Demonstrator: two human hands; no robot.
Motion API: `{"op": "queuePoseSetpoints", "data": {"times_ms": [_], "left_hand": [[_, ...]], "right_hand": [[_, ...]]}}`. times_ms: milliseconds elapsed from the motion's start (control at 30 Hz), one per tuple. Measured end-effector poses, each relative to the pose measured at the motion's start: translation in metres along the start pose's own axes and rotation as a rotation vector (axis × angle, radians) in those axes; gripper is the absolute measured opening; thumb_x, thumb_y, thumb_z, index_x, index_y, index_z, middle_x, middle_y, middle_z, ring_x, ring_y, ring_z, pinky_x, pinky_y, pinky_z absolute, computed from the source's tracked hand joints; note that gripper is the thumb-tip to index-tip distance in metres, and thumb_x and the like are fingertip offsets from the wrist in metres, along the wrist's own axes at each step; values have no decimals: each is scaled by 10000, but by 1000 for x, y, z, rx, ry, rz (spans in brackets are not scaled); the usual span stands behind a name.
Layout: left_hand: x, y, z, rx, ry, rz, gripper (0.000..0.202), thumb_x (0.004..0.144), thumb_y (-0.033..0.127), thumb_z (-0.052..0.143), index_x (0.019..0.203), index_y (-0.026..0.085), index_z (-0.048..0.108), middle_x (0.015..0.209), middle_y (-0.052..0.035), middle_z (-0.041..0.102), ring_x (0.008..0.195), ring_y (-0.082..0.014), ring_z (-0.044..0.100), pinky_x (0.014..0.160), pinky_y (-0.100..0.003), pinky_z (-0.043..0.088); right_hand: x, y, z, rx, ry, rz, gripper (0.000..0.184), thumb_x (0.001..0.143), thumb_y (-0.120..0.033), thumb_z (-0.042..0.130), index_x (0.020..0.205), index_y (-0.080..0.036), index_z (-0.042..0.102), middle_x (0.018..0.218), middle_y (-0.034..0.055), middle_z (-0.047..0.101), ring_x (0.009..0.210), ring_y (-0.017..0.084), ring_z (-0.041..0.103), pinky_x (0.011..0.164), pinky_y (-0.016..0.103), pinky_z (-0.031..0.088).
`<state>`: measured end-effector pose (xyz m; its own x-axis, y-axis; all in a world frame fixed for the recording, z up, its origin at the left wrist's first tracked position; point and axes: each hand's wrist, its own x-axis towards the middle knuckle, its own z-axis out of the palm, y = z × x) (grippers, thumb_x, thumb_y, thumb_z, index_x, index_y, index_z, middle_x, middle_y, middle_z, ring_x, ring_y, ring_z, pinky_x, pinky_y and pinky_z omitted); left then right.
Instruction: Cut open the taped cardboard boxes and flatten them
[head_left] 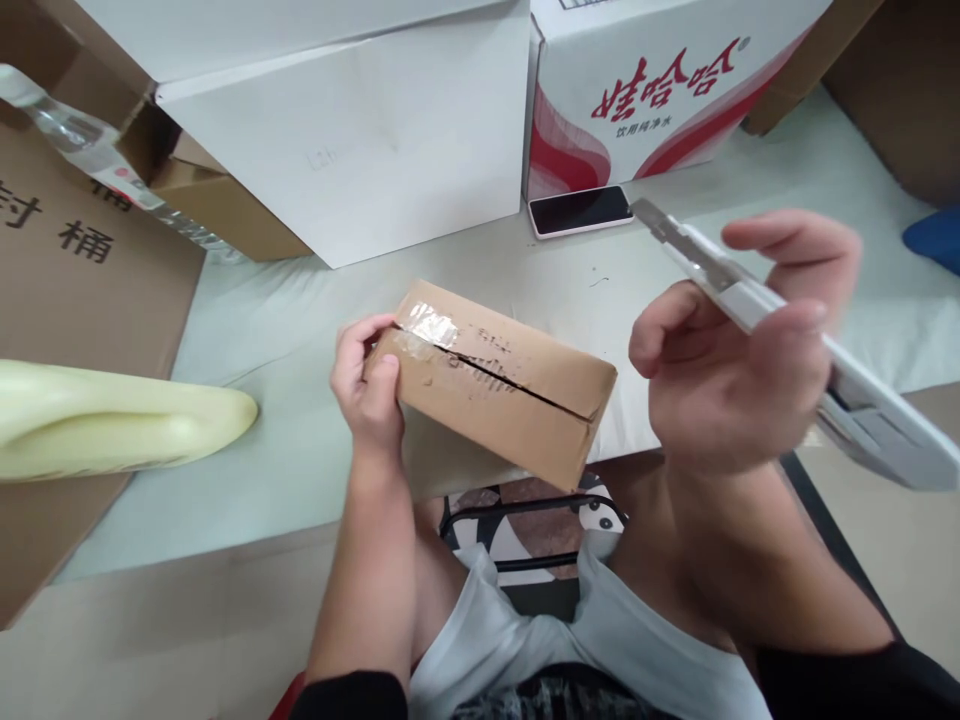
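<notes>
A small brown cardboard box [480,385] is tilted over the front edge of the table, its long seam facing up. Clear tape covers the left end of that seam, and the rest shows a dark narrow gap. My left hand [367,385] grips the box by its left end, thumb on top. To the right of the box, raised and apart from it, my right hand [742,360] holds a white utility knife [750,300] between thumb and fingers. The metal tip of the knife points up and to the left.
Behind the box stand a large white carton [360,140] and a red-and-white water carton [667,100]. A phone [581,211] lies before them on the pale-covered table [277,300]. At left are a plastic bottle [97,150], a pale yellow object [120,420] and a large cardboard box [67,290].
</notes>
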<state>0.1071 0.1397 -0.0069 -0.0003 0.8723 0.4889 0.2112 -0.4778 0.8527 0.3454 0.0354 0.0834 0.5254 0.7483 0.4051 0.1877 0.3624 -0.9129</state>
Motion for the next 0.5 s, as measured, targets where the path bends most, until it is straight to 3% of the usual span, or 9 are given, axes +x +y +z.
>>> {"op": "queuePoseSetpoints", "data": {"times_ms": [133,233,300,400,500], "left_hand": [[-9,12,24,82,17,126,271,873,332,571,1057,215,732,1034,-57,686,996,-235,644,929,-394,509],[-16,17,36,76,68,147,273,916,338,535,1061,209,727,1032,-57,695,979,-222,658,909,-382,525],[-17,16,37,47,68,136,281,937,385,545,1075,215,721,1046,-61,695,988,-224,660,914,-384,528],[-17,10,31,21,-12,154,310,956,465,547,1088,235,707,1070,-67,687,1016,-237,655,931,-398,528],[-16,7,28,13,-58,196,310,964,491,532,1069,248,694,1071,-69,672,1022,-243,644,938,-408,525]], "right_hand": [[-10,-32,6,-22,-93,65,350,966,-650,481,1159,-357,482,620,-54,387,489,155,453,461,315,328],[-15,-43,12,-127,-224,191,238,986,-528,510,1072,-310,549,681,-30,457,578,156,494,509,314,377],[-13,-39,14,-244,-370,234,156,977,-418,560,1016,-272,597,750,-11,574,661,155,569,575,306,439],[-5,-23,15,-278,-656,118,256,937,-450,627,1099,-253,637,891,15,722,695,157,648,627,301,496],[0,-11,16,-326,-780,57,280,959,-433,594,1154,-240,652,977,37,768,711,156,679,666,301,515]]}}
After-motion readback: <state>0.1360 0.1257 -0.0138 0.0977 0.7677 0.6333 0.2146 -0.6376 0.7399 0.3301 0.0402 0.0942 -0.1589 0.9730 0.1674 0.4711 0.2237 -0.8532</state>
